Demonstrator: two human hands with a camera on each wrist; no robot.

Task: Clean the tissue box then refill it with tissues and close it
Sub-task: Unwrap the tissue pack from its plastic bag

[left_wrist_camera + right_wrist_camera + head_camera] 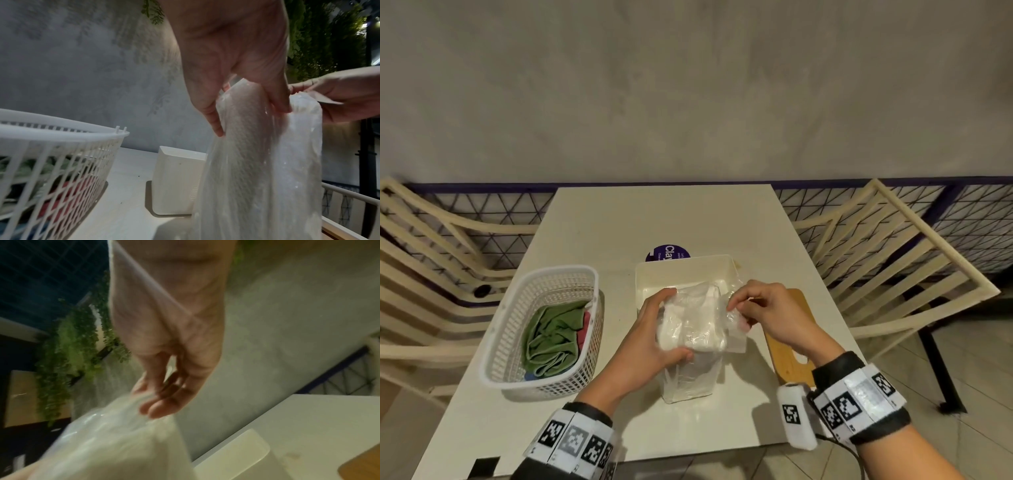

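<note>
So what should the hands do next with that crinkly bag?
Probably peel the plastic wrap open at its top. The left hand grips the pack, the right hand pinches the wrap's edge, and the tissue box sits open behind, waiting.

Table at frame centre, chairs at left and right edges, basket left of centre with cloths in it, box at centre, tissue pack just below it between both hands, board right, sticker above box
</note>
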